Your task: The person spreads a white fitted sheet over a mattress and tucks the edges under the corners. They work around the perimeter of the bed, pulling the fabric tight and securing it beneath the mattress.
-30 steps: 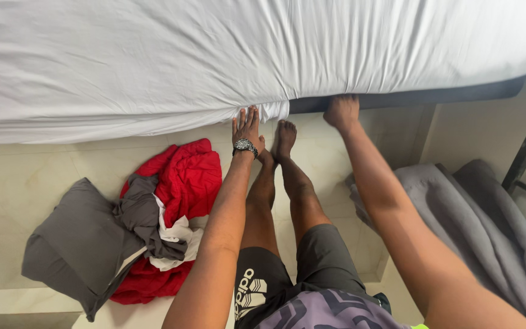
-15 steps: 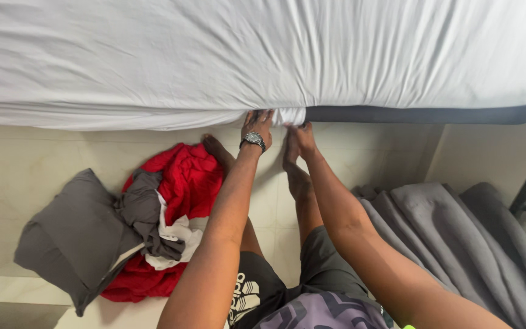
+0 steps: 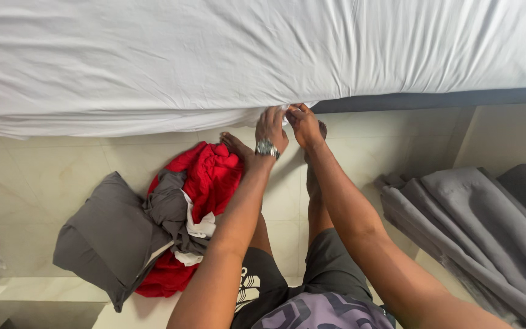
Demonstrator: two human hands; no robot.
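We are pinching the white sheet's [image 3: 226,55] loose edge with both the left hand [image 3: 272,127] and right hand [image 3: 302,123] closed on it at the mattress's lower edge, the length to the left hanging untucked.

Wrinkled matt cloth sheet [image 3: 214,55]; seemingly glossy floor [image 3: 44,176].

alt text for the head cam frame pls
Both hands, left hand and right hand, pinch the loose edge of a white bedsheet at the mattress side. On the tiled floor lie a grey pillow, red cloth and a grey blanket.
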